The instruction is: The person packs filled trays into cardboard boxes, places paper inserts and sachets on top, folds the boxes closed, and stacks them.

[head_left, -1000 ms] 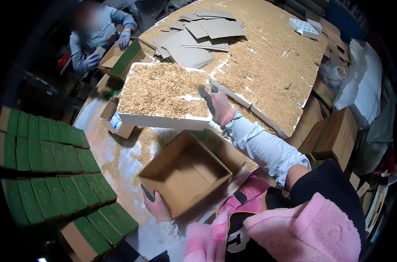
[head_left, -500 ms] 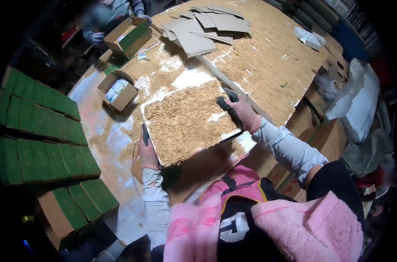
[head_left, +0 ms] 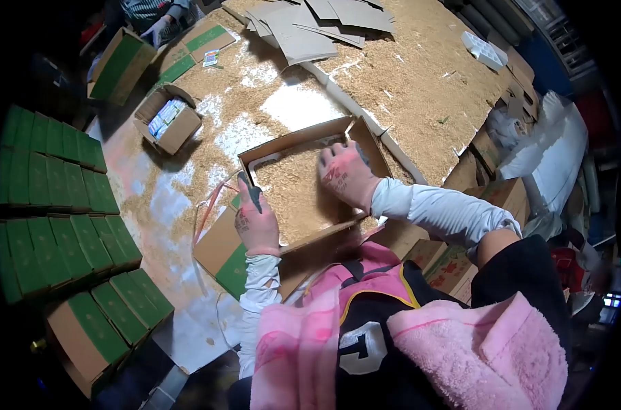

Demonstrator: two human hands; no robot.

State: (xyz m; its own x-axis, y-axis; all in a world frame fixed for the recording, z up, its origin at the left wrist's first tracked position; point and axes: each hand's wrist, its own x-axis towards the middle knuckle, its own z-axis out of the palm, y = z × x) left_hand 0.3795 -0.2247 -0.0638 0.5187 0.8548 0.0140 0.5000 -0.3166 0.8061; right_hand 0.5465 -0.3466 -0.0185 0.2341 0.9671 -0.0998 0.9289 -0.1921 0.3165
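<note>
A white tray (head_left: 262, 162) filled with tan, grain-like loose material (head_left: 293, 188) sits inside an open cardboard box (head_left: 297, 134) in front of me. My left hand (head_left: 258, 222), in a pink glove with dark palm coating, grips the box's left wall, thumb and forefinger showing at the edge. Over the right part of the tray is my right hand (head_left: 348, 174), gloved alike. Its fingers are curled downward and their tips are hidden, so what they hold cannot be made out. A cardboard flap with a green band (head_left: 221, 249) sticks out at the box's lower left.
A small carton of printed packets (head_left: 167, 119) stands at the upper left. Green-topped boxes (head_left: 57, 181) line the left side. Cardboard sheets (head_left: 297, 34) lie on the material-strewn table (head_left: 420, 89). Across it, another person's gloved hand (head_left: 156, 31) is near a green-banded box (head_left: 122, 65).
The tray, held up in both hands before, is now down inside the cardboard box. My right hand has moved over the tray, my left to the box wall. The other person's box has shifted left and tilted.
</note>
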